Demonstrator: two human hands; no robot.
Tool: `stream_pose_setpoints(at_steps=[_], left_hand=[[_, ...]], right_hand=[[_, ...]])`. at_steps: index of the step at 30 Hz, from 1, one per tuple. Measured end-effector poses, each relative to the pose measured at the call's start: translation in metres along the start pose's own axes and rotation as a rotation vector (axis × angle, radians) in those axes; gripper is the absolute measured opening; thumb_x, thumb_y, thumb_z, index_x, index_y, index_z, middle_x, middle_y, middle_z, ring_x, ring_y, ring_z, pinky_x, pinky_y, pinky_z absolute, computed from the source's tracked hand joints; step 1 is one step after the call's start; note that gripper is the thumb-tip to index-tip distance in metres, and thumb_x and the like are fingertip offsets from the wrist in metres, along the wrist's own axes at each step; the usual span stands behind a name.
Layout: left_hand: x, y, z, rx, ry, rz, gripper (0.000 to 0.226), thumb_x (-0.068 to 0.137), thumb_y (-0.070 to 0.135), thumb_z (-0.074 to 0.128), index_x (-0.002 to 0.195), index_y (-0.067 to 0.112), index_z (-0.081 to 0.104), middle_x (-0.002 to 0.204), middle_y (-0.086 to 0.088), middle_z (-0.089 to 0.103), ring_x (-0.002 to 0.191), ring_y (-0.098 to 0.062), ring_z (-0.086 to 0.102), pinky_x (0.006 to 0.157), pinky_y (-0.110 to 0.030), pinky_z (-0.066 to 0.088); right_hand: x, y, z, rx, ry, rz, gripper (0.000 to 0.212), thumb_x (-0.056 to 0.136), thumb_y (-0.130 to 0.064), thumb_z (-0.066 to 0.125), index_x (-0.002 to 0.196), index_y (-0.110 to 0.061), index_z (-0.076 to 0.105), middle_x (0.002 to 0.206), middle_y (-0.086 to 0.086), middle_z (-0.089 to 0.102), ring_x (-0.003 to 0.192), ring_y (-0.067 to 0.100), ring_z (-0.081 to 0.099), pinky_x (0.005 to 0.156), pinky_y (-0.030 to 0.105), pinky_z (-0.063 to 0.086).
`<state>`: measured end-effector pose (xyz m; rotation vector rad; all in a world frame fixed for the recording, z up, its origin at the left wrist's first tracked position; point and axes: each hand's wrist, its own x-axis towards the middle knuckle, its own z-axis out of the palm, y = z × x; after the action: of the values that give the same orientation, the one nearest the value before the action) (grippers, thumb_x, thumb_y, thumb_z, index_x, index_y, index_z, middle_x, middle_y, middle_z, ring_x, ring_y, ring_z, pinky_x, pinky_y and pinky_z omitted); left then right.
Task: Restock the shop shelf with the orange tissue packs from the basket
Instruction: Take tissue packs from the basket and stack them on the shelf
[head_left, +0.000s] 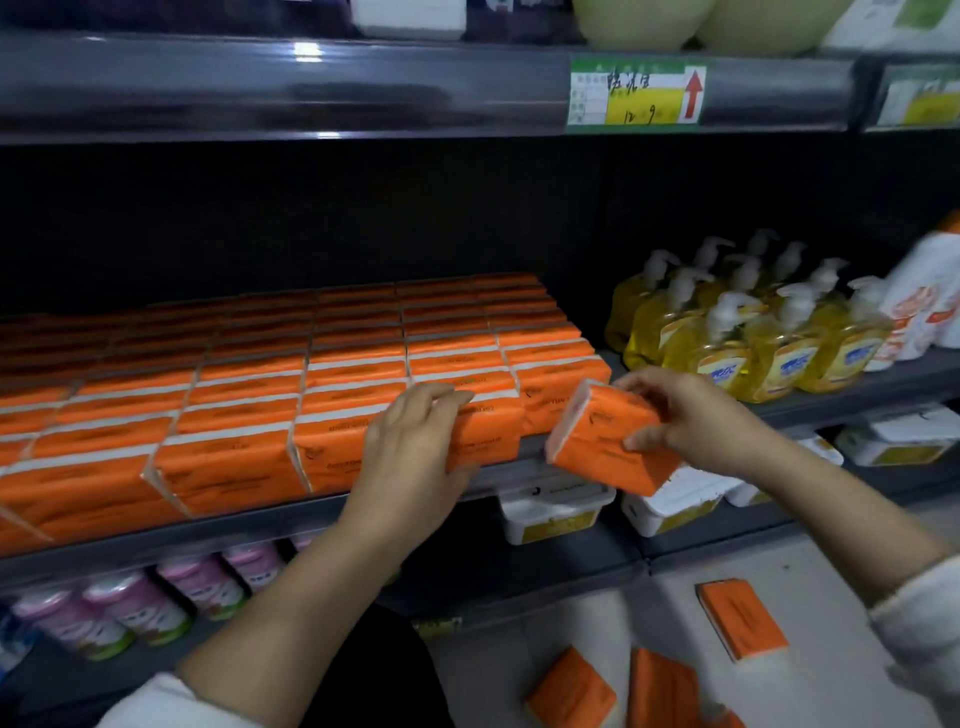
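The orange plastic-wrapped tissue pack (608, 441) was in the air just off the front edge of the dark metal shelf (208, 530), near the right end of the orange rows, tilted with one white end toward the shelf. The right hand (680, 415) held it, its grip pinching the pack with the fingers over the top and the thumb on the near face. The left hand (410, 447) lay on a front-row pack (493, 431) at the shelf's front edge, its grip curled over the top of that pack with the thumb low on the front face.

Behind it, rows of matching orange packs (234, 405) stood on edge, filling the shelf from the left side back to the dark rear wall. Toward the shelf's right end stood yellow pump bottles with white heads (779, 343).

A green and yellow price label (636, 93) hung on the rail of the shelf above. On the shelf below were white tubs (556, 514) and, to the left, pink bottles (135, 608). Three loose orange packs (743, 618) lay on the pale floor (831, 675) at the bottom right.
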<state>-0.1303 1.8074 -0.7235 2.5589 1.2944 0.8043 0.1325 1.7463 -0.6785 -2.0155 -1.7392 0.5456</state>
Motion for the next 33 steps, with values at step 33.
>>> stream_pose_setpoints(at_steps=[33], left_hand=[[0.007,-0.053,0.003,0.456,-0.176,0.195,0.082,0.071,0.003,0.068,0.144,0.017,0.035,0.15,-0.013,0.031,0.137,-0.031,0.035,0.107,-0.053,0.029]], right_hand=[[0.042,-0.006,0.054,-0.424,0.226,-0.199,0.048,0.08,-0.014,0.066,0.126,-0.015,0.052,0.125,0.005,0.049,0.117,0.026,0.044,0.094,0.039,0.043]])
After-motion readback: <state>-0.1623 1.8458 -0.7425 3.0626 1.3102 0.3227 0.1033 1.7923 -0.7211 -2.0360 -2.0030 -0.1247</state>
